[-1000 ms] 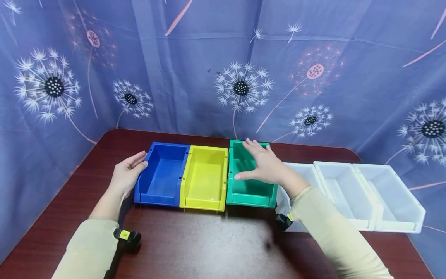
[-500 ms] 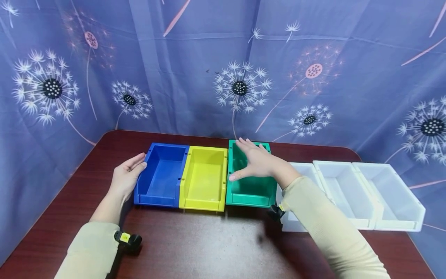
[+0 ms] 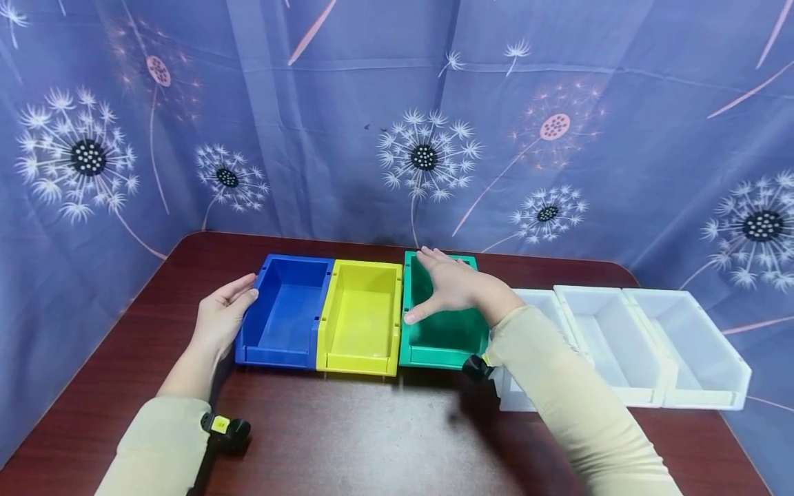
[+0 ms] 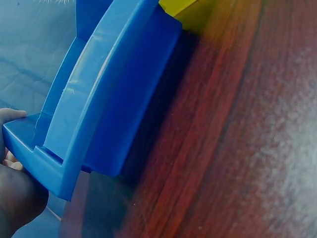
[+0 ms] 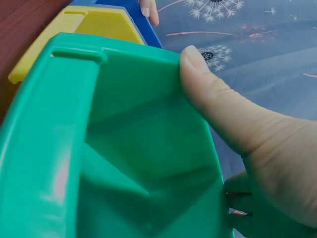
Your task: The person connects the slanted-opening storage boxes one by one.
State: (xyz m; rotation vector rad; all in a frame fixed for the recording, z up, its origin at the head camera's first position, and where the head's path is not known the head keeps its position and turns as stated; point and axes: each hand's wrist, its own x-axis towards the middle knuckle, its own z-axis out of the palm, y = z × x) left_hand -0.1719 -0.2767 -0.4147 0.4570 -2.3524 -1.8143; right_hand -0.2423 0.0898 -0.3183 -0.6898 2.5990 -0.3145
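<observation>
At the blue storage bin point(image 3: 287, 310), my left hand point(image 3: 220, 317) holds the outer side wall, thumb at the rim. In the left wrist view, the thumb point(image 4: 12, 115) lies over a corner of the bin, with other fingers partly hidden behind its wall. Above the green storage bin point(image 3: 443, 357) my right hand point(image 3: 459, 284) is spread. Its fingers reach toward the back rim, and the thumb point(image 5: 218, 94) comes to the rim on the yellow bin's side. The other right fingers are mostly hidden in the right wrist view. Between these bins stands a yellow storage bin point(image 3: 360, 320).
Several white bins point(image 3: 701, 393) stand side by side at the right; the right sleeve partly covers the nearest one. A purple-blue dandelion-print curtain point(image 3: 347, 138) hangs behind the dark red wooden table point(image 3: 347, 427).
My right hand has shifted slightly left over the green bin, its thumb now nearer the left rim. The left hand stays at the blue bin, and the bins keep their places.
</observation>
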